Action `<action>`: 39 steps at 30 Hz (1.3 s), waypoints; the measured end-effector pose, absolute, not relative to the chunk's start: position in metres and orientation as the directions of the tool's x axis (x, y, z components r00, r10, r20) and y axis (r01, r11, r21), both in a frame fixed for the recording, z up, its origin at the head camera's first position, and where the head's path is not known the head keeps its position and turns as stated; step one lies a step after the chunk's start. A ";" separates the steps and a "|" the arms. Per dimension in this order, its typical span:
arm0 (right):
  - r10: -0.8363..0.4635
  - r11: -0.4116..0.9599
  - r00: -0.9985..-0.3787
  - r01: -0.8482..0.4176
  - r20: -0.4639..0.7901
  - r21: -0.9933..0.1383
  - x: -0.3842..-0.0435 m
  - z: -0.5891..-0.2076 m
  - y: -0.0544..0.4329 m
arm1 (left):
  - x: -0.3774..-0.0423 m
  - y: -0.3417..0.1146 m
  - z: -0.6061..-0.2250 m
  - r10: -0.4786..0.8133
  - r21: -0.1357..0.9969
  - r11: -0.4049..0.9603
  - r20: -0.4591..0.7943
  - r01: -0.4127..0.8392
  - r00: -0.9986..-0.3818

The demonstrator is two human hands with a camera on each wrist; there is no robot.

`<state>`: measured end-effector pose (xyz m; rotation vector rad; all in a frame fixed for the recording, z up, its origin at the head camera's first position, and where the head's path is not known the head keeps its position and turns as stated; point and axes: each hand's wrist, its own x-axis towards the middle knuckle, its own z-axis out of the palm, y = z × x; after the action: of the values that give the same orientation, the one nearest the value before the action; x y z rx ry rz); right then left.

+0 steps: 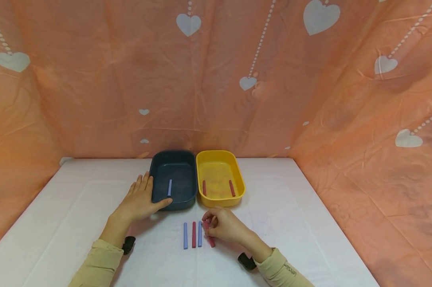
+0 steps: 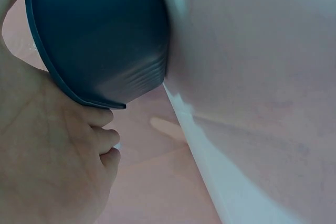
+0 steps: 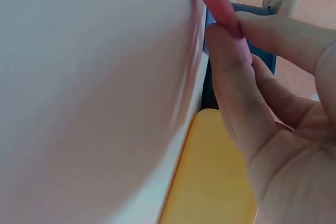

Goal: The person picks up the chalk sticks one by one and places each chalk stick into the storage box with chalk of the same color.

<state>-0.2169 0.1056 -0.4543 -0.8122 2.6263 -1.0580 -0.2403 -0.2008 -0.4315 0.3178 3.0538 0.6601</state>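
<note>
My right hand (image 1: pixel 226 225) pinches a red chalk stick (image 3: pixel 223 4) between thumb and fingers; the stick is tilted just above or against the table in front of the yellow tray (image 1: pixel 221 202). Left of it, a blue chalk stick (image 1: pixel 199 234), a red chalk stick (image 1: pixel 193 235) and another blue chalk stick (image 1: pixel 185 236) lie in a row. My left hand (image 1: pixel 138 203) rests against the dark blue tray (image 2: pixel 100 35), fingers extended along its left side and thumb at its front rim. Inside that tray lies one blue chalk stick (image 1: pixel 169 188). The yellow tray holds two red chalk sticks (image 1: pixel 232 188).
Both trays stand side by side near the back of the white-covered table (image 1: pixel 291 231). An orange curtain (image 1: pixel 216 99) with white hearts hangs behind and at the sides. Black wrist-worn devices (image 1: pixel 128 244) show under both wrists.
</note>
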 end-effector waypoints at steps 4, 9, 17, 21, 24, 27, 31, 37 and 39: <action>-0.560 0.583 -0.828 -0.412 0.021 -0.701 -0.217 -0.454 0.106 | -0.240 -0.201 -0.432 0.198 0.408 0.892 0.040 0.197 -0.979; -0.567 0.571 -0.822 -0.436 0.049 -0.695 -0.218 -0.453 0.107 | -0.240 -0.201 -0.432 0.197 0.409 0.891 0.040 0.196 -0.980; -0.524 0.518 -0.843 -0.428 0.122 -0.740 -0.220 -0.450 0.106 | -0.243 -0.203 -0.433 0.197 0.412 0.890 0.038 0.195 -0.980; -0.486 0.485 -0.856 -0.430 0.174 -0.762 -0.221 -0.448 0.106 | -0.243 -0.203 -0.433 0.200 0.412 0.889 0.037 0.198 -0.979; -0.459 0.448 -0.856 -0.454 0.238 -0.770 -0.223 -0.447 0.106 | -0.244 -0.202 -0.434 0.204 0.414 0.888 0.039 0.202 -0.978; -0.436 0.399 -0.838 -0.507 0.328 -0.764 -0.228 -0.445 0.106 | -0.244 -0.202 -0.434 0.206 0.415 0.886 0.044 0.206 -0.978; -0.405 0.350 -0.815 -0.556 0.414 -0.754 -0.237 -0.444 0.107 | -0.243 -0.203 -0.435 0.200 0.420 0.885 0.046 0.201 -0.979; -0.334 0.316 -0.847 -0.514 0.413 -0.798 -0.251 -0.440 0.105 | -0.242 -0.203 -0.432 0.200 0.418 0.886 0.045 0.200 -0.979; -0.312 0.315 -0.860 -0.494 0.403 -0.810 -0.255 -0.439 0.104 | -0.242 -0.203 -0.432 0.199 0.413 0.889 0.041 0.198 -0.979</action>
<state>-0.2552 0.1036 -0.4391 -0.8315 2.6816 -1.7598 -0.2420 -0.2026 -0.4320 0.3211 3.0511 0.6669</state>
